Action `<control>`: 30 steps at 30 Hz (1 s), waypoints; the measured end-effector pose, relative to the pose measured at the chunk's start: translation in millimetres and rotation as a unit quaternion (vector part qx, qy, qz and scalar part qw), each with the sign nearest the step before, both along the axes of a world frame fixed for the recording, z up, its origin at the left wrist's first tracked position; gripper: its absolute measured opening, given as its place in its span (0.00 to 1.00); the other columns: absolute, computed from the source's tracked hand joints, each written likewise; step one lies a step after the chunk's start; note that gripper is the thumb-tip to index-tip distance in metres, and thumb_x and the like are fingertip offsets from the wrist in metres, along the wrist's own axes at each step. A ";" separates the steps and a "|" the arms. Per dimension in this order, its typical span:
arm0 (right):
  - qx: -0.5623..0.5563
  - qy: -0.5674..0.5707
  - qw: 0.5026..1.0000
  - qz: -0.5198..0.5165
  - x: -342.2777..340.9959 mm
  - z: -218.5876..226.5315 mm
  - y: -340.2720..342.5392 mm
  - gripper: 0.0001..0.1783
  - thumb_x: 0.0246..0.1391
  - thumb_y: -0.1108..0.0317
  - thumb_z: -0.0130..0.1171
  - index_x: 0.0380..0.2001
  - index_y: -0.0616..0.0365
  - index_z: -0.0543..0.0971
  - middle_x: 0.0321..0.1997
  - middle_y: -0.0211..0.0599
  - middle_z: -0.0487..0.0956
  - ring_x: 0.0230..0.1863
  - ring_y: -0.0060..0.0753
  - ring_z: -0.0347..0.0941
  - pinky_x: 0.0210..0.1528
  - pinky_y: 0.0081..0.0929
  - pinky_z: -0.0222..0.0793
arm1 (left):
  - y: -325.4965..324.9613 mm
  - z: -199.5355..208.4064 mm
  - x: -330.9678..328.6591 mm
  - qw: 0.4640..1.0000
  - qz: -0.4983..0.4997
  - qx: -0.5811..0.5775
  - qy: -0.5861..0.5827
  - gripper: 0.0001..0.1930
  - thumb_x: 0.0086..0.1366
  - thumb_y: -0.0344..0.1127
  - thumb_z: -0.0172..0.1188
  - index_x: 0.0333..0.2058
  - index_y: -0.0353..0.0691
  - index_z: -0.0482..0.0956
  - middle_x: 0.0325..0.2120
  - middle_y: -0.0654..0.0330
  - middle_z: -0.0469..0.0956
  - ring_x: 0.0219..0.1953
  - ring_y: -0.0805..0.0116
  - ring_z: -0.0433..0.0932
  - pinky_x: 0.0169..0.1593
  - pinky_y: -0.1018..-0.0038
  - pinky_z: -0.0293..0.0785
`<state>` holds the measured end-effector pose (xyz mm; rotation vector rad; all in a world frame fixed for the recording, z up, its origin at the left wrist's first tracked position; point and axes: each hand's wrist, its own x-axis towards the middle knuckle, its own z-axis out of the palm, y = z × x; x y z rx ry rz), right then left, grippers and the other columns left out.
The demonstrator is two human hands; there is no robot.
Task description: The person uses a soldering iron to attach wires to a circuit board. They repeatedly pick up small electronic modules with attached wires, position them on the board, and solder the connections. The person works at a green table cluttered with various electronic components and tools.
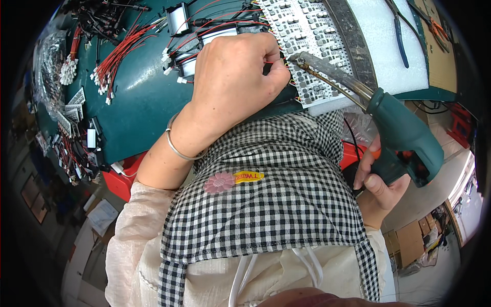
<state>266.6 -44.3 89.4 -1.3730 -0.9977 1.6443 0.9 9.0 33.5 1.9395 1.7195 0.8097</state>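
Note:
My left hand [236, 77] is closed in a pinch at the left edge of a white circuit board panel [319, 53] filled with small components. Between thumb and forefinger a thin red wire seems to be held, mostly hidden by the fingers. My right hand [379, 193] grips the handle of a green soldering gun [401, 130]. Its metal tip reaches over the panel's left edge, just right of my left fingertips. Whether the tip touches the board I cannot tell. Partly behind my left hand lie silver-grey rectangular modules [178, 19] with red leads.
Bundles of red wires with white connectors [105, 77] lie on the green tabletop [130, 120]. Black cables [105, 20] and circuit pieces sit at the left. A dark bar [353, 36] borders the panel; pliers [400, 43] rest on white foam [383, 66].

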 end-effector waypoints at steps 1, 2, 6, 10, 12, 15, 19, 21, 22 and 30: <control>-0.006 0.012 1.000 -0.004 1.4 1.7 -1.4 0.37 0.36 0.67 0.74 0.47 0.75 0.68 0.31 0.44 0.74 0.19 0.26 0.68 0.19 0.19 0.64 | -0.1 -0.3 0.0 1.000 0.000 0.002 0.002 0.04 0.47 0.27 0.62 0.18 0.38 0.75 0.08 0.65 0.63 0.10 0.77 0.60 0.17 0.78 0.57; -0.012 0.024 1.000 -0.008 2.0 2.8 -2.0 0.34 0.35 0.71 0.73 0.47 0.74 0.70 0.37 0.47 0.76 0.21 0.27 0.69 0.22 0.20 0.65 | -0.3 -0.4 0.2 1.000 0.001 0.004 0.003 0.04 0.47 0.27 0.62 0.18 0.38 0.75 0.08 0.65 0.63 0.10 0.77 0.60 0.17 0.78 0.57; 0.038 -0.072 0.997 -0.017 -10.2 4.2 -4.1 0.39 0.37 0.63 0.73 0.47 0.74 0.65 0.31 0.45 0.72 0.16 0.24 0.65 0.15 0.17 0.64 | -0.3 -0.5 2.0 1.000 0.001 0.012 0.003 0.04 0.46 0.27 0.61 0.18 0.38 0.75 0.08 0.65 0.64 0.10 0.76 0.61 0.17 0.78 0.57; 0.033 -0.121 0.992 0.011 -2.6 5.5 -9.2 0.37 0.39 0.66 0.72 0.49 0.73 0.64 0.30 0.45 0.73 0.15 0.24 0.65 0.15 0.18 0.64 | -0.2 -0.9 1.6 1.000 -0.003 0.022 0.005 0.04 0.46 0.26 0.61 0.18 0.38 0.75 0.08 0.64 0.64 0.10 0.77 0.61 0.17 0.78 0.57; 0.037 -0.095 0.995 0.019 1.5 4.2 -7.8 0.38 0.40 0.66 0.71 0.50 0.74 0.63 0.25 0.42 0.72 0.14 0.24 0.65 0.14 0.18 0.64 | -0.5 -1.0 2.0 1.000 -0.003 0.021 0.004 0.04 0.46 0.26 0.61 0.18 0.38 0.75 0.08 0.64 0.64 0.10 0.76 0.61 0.16 0.78 0.57; 0.063 -0.004 0.998 0.015 5.5 0.1 2.7 0.39 0.42 0.66 0.69 0.52 0.75 0.60 0.18 0.36 0.69 0.12 0.24 0.64 0.13 0.18 0.64 | -1.0 -1.2 3.0 1.000 -0.001 0.021 0.001 0.04 0.46 0.27 0.62 0.18 0.38 0.75 0.08 0.64 0.64 0.10 0.76 0.61 0.17 0.78 0.58; 0.051 0.081 0.995 -0.006 15.6 3.5 14.2 0.44 0.39 0.71 0.69 0.53 0.83 0.56 0.36 0.57 0.69 0.14 0.25 0.65 0.10 0.18 0.64 | 1.3 -1.8 2.0 1.000 -0.003 0.019 -0.003 0.04 0.46 0.27 0.62 0.18 0.39 0.75 0.08 0.64 0.65 0.10 0.75 0.62 0.17 0.77 0.58; 0.054 0.088 0.994 -0.022 15.5 0.0 13.6 0.45 0.38 0.71 0.69 0.53 0.85 0.55 0.46 0.66 0.67 0.16 0.24 0.65 0.10 0.18 0.65 | 0.2 -0.6 1.9 1.000 0.001 0.011 0.003 0.04 0.46 0.28 0.62 0.18 0.39 0.75 0.08 0.64 0.65 0.10 0.75 0.63 0.17 0.77 0.59; 0.055 0.094 0.994 -0.026 16.3 -3.3 14.0 0.46 0.37 0.71 0.69 0.53 0.86 0.55 0.51 0.70 0.67 0.16 0.24 0.66 0.10 0.19 0.66 | -1.7 -0.1 2.0 1.000 0.006 0.007 0.008 0.04 0.46 0.28 0.62 0.18 0.39 0.76 0.08 0.64 0.65 0.10 0.74 0.63 0.17 0.77 0.60; 0.097 0.107 0.990 -0.001 7.7 -3.2 21.7 0.43 0.44 0.68 0.64 0.56 0.84 0.53 0.22 0.40 0.66 0.11 0.24 0.64 0.10 0.17 0.62 | -0.3 0.1 2.5 1.000 0.003 -0.003 0.029 0.04 0.47 0.29 0.63 0.19 0.39 0.76 0.10 0.61 0.70 0.11 0.70 0.69 0.19 0.76 0.65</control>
